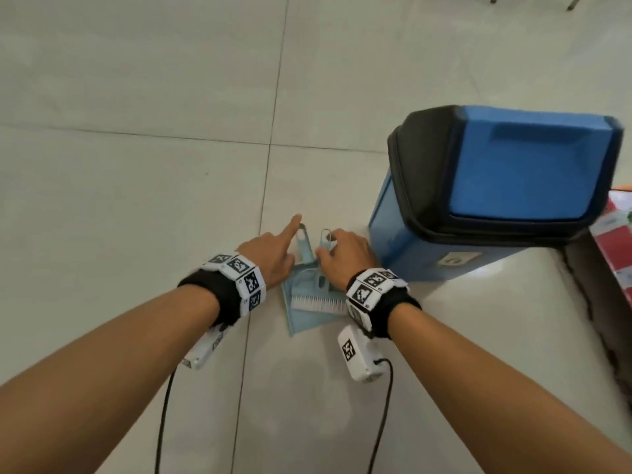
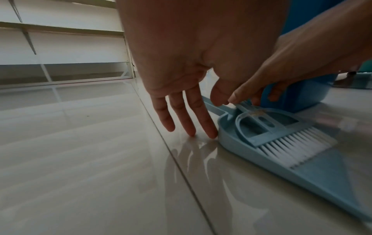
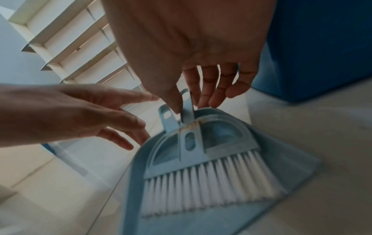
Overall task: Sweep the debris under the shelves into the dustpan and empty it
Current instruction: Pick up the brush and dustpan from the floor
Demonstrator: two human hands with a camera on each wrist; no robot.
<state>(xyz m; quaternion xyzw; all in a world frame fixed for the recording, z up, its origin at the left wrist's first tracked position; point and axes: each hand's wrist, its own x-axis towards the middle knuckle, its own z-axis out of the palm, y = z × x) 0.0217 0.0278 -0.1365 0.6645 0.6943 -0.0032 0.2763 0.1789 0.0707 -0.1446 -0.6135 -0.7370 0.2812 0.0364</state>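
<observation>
**Two handles side by side, one hand on each**

The right hand (image 3: 193,66) has its thumb and fingers curled down around the hand brush (image 3: 203,159), pinching the flat handle just below its hanging hole; the brush head and white bristles lie back toward the wrist from those fingertips. The brush rests nested inside the dustpan (image 1: 309,319), so its long axis runs from the fingertips straight back along the forearm, handle end pointing away from the person and bristles pointing toward them.

The left hand (image 1: 273,258) is relaxed and spread, holding nothing: the index finger stretches forward past the dustpan handle (image 1: 304,242), while in the left wrist view three fingertips (image 2: 211,135) touch the floor tiles (image 2: 80,159) just beside the pan's rear corner. The pan lies immediately to the thumb side of those fingers, its handle parallel to the brush handle and likewise pointing away, its open lip toward the person.

Each hand is therefore nearest its own tool, and the next move probably turns on parting them: the brush must rise clear of the pan's raised back wall (the two handles sit close together, nearly touching).

Just beyond the right hand's knuckles stands a blue bin with a black-rimmed swing lid (image 1: 506,179), near the pan. White shelves (image 2: 60,47) stand well apart from the left fingertips, across the tiles; no debris beneath them can be made out.
</observation>
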